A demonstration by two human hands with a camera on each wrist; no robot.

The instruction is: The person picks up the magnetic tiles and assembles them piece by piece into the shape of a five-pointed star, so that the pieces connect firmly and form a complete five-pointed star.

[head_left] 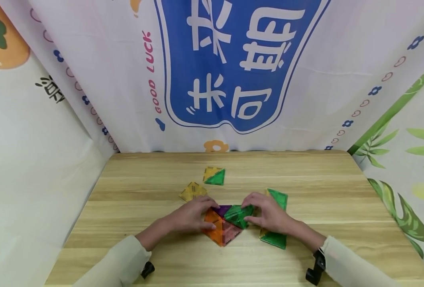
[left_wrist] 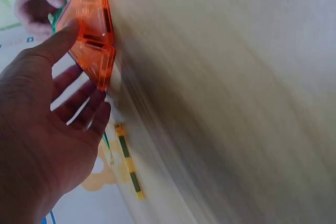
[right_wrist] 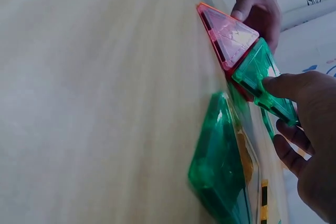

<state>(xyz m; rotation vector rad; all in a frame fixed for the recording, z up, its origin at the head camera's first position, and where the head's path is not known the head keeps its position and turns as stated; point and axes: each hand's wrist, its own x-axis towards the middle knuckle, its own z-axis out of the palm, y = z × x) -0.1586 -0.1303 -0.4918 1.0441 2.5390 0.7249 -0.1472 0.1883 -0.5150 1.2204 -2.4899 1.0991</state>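
A cluster of translucent magnetic tiles lies mid-table, with orange triangles [head_left: 216, 229] on its left, a red triangle [head_left: 230, 232] at the front, a purple triangle [head_left: 223, 209] at the back and green triangles [head_left: 238, 215] on its right. My left hand [head_left: 193, 215] holds the orange side, thumb on the near edge and fingers at the far edge. From the right, my right hand [head_left: 268, 213] pinches the green tiles between thumb and fingers. The wrist view on that side shows the green tiles [right_wrist: 262, 72] meeting the red one at a corner.
Beneath and beside my right forearm lie more green tiles [head_left: 274, 240] with yellow ones. A yellow tile pair [head_left: 191, 191] sits behind my left hand. Farther back is a yellow and green square [head_left: 214, 176]. A printed cloth [head_left: 126, 99] stands along the table's back edge.
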